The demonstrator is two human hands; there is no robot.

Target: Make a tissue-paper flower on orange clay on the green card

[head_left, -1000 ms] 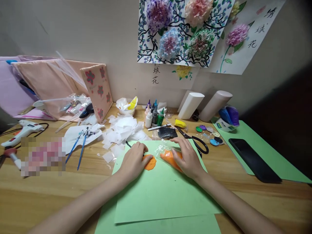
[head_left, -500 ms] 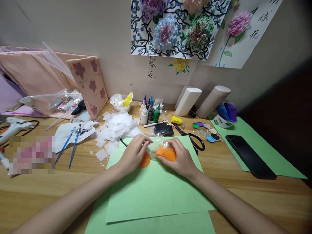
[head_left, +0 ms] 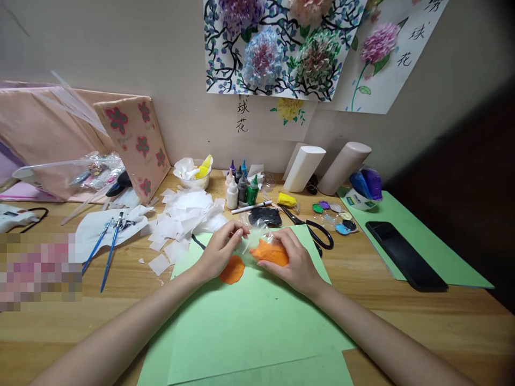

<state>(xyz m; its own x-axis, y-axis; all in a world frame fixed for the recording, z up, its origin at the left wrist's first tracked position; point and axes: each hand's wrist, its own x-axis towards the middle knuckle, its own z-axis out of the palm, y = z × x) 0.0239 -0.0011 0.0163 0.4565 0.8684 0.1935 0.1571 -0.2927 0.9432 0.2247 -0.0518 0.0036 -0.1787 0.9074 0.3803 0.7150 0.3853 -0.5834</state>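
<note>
My right hand [head_left: 295,262] is closed round a lump of orange modelling clay [head_left: 270,253] in a clear plastic bag [head_left: 259,231]. At the bag's left side my left hand [head_left: 223,244] pinches the thin plastic between thumb and fingers. Below the left hand, a flat round piece of orange clay [head_left: 232,270] lies on the green paper [head_left: 249,327]. A dark thin strip [head_left: 198,242] runs at the paper's upper left edge, partly hidden behind the left hand.
White paper squares [head_left: 187,209] lie left of the hands, beside blue brushes [head_left: 111,252]. Behind stand paint bottles [head_left: 242,187], a black clay pack [head_left: 265,216] and a yellow clay pack [head_left: 287,200]. Black scissors [head_left: 319,235] and a phone [head_left: 404,256] are to the right.
The view has shifted slightly, so most things appear further left. My left hand sits a little higher off the flat orange piece, which shows more fully. Both hands keep hold of the bag.
</note>
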